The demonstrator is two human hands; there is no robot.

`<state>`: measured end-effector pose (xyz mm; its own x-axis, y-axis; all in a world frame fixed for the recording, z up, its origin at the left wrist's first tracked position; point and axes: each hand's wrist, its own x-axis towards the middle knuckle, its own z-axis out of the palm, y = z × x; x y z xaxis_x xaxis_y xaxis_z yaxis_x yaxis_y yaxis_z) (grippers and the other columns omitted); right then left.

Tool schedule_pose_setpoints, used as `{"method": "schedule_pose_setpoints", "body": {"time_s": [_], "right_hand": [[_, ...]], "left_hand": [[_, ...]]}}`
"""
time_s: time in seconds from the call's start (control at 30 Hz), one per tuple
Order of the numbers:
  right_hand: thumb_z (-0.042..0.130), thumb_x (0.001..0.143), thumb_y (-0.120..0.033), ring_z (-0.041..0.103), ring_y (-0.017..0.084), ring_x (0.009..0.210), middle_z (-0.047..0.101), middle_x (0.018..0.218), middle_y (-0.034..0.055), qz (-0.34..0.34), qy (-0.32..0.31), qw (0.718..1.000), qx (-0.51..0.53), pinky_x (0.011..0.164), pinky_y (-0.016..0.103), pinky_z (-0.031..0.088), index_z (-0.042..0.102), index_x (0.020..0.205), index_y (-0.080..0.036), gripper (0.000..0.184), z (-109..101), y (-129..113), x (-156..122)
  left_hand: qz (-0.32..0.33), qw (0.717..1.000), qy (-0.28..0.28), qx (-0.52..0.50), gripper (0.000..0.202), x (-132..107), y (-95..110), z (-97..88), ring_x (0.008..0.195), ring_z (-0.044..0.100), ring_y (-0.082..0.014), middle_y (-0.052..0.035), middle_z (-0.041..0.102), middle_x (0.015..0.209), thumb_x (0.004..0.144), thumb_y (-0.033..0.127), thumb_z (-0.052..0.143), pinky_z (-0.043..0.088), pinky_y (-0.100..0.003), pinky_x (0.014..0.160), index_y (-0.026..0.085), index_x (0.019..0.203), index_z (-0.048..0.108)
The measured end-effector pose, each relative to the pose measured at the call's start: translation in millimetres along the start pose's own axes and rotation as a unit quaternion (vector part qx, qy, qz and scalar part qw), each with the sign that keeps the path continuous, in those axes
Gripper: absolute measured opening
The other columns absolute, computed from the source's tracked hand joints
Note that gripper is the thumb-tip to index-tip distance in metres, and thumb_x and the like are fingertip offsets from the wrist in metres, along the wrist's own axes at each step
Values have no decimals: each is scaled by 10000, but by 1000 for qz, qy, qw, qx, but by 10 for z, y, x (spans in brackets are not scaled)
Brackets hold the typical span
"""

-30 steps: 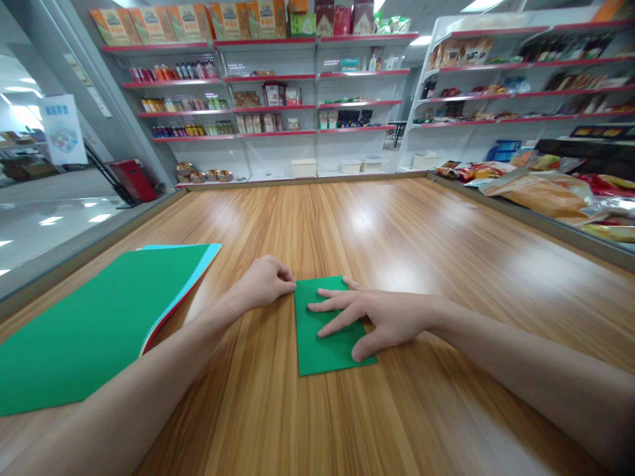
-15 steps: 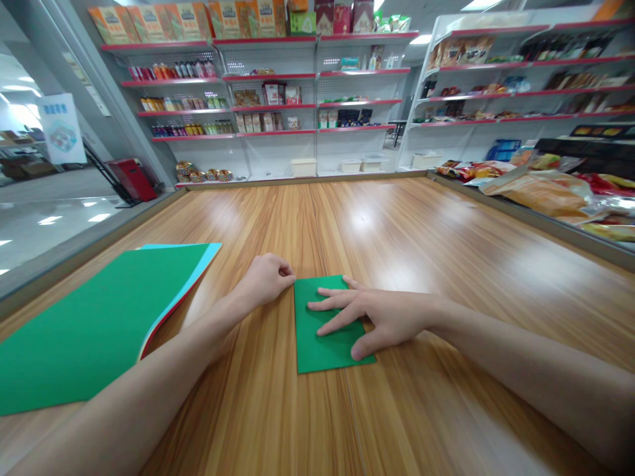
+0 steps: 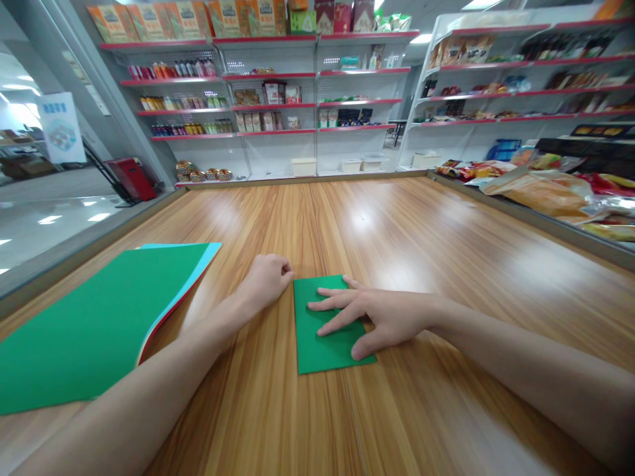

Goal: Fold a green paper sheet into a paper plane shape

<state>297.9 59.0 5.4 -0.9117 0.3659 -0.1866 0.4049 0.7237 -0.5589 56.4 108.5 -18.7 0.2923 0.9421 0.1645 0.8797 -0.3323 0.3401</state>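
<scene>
A small rectangular piece of green paper, perhaps folded, lies flat on the wooden table. My right hand rests on it from the right, fingers spread and palm down, covering its right half. Close to the paper's far left corner is my left hand, curled closed with a narrow gap between its fingertips and the corner. I see nothing in those fingers. Left of my left forearm lies a stack of large coloured sheets, green on top, with light blue and red edges showing beneath.
A raised dark rim borders the table. Packaged snacks are piled beyond its right edge. Behind stand store shelves with boxes and bottles. A red hand truck stands on the floor at the left.
My left hand has drawn slightly left, away from the paper's corner, its fingers curling a little more. My right hand and the green paper stay where they were.
</scene>
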Motion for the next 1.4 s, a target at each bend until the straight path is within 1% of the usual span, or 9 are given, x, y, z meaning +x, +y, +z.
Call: {"method": "schedule_pose_setpoints", "body": {"time_s": [0.1, 0.17, 0.3, 0.37, 0.43, 0.5, 0.67, 1.13, 1.4], "right_hand": [[656, 825, -401, 116, 286, 1447, 264, 1546, -6, 1, 3, 1000, 7, 1120, 594, -41, 493, 1340, -370, 542, -5, -7, -1], [662, 818, -403, 123, 290, 1445, 269, 1544, -8, 2, 5, 1000, 10, 1120, 596, -38, 499, 1334, -372, 542, -6, -8, 0], [660, 816, -414, 131, 290, 1444, 252, 1551, -7, 15, 14, 1000, 0, 1121, 590, -52, 496, 1338, -374, 549, 5, -6, 7], [659, 815, -418, 128, 289, 1445, 237, 1556, -9, 18, 17, 1000, -2, 1128, 578, -41, 498, 1337, -375, 548, 9, -6, 9], [658, 815, -417, 115, 289, 1447, 227, 1560, -11, 15, 17, 1000, -1, 1133, 572, -18, 497, 1339, -377, 549, 10, -6, 9], [653, 820, -415, 112, 289, 1448, 228, 1560, -10, 13, 15, 1000, -1, 1132, 574, -12, 490, 1345, -376, 551, 9, -4, 6], [651, 822, -420, 121, 289, 1446, 230, 1558, -16, 6, 15, 1000, -1, 1123, 586, -54, 474, 1353, -382, 561, 6, 7, 6], [648, 818, -441, 103, 285, 1450, 223, 1561, -8, 19, 11, 1000, -9, 1129, 573, -27, 498, 1339, -375, 547, 9, 7, 16], [655, 810, -421, 109, 285, 1449, 229, 1559, -6, 29, 17, 999, -7, 1137, 562, 36, 511, 1328, -378, 539, 16, -1, 18]], "left_hand": [[-6, 1000, 6, 1, 210, 33, -92, -21, 752, 650, -208, -120, 728, 805, 807, 203, 551, 437, -287, 678, 103, 794, 735], [6, 999, -23, -25, 195, 36, -152, -83, 724, 649, -184, -86, 728, 782, 798, 235, 574, 439, -259, 645, 124, 785, 733], [84, 973, -179, -123, 187, -31, -167, -247, 627, 603, -136, -18, 683, 673, 775, 293, 604, 405, -208, 546, 144, 765, 716], [114, 957, -233, -128, 180, -75, -114, -294, 579, 562, -120, 2, 646, 626, 764, 301, 614, 371, -200, 507, 147, 758, 707], [127, 958, -232, -109, 165, -104, -44, -302, 562, 539, -110, 10, 627, 604, 764, 284, 614, 357, -197, 505, 150, 752, 708], [126, 968, -201, -87, 153, -114, 15, -283, 562, 537, -107, 7, 627, 597, 773, 257, 608, 360, -198, 521, 150, 756, 717], [125, 978, -155, -57, 124, -110, 65, -253, 577, 556, -109, -10, 654, 624, 773, 205, 613, 371, -199, 540, 144, 747, 718], [161, 957, -238, -40, 136, -126, 75, -323, 564, 525, -104, 2, 630, 619, 767, 218, 592, 351, -196, 523, 139, 742, 700], [169, 952, -251, -43, 143, -156, 107, -341, 552, 519, -104, 6, 610, 597, 738, 185, 569, 327, -195, 506, 140, 724, 705]]}}
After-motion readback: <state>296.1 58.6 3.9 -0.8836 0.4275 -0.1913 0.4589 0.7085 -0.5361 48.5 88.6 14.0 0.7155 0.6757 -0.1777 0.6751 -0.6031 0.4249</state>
